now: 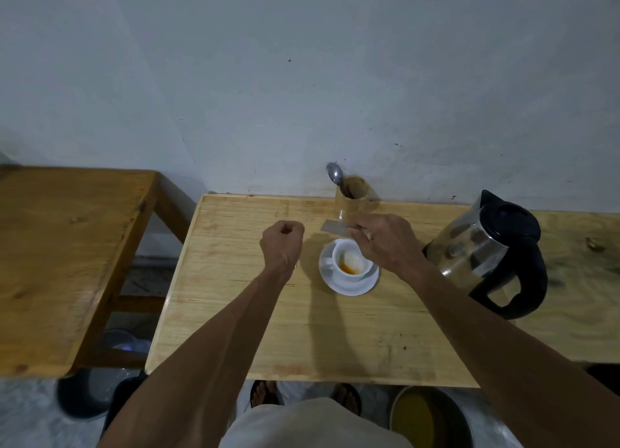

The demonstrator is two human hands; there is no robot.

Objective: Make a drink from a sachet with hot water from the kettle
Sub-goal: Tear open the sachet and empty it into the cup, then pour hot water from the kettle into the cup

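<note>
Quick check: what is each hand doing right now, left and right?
Left hand: closed in a fist; whether it holds anything cannot be told.
Right hand: fingers pinch the sachet above the cup.

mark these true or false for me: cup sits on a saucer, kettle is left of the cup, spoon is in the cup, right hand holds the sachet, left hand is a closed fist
1. The cup sits on a saucer: true.
2. The kettle is left of the cup: false, it stands to its right.
3. The spoon is in the cup: false, it stands in the glass by the wall.
4. The right hand holds the sachet: true, above the cup.
5. The left hand is a closed fist: true.
</note>
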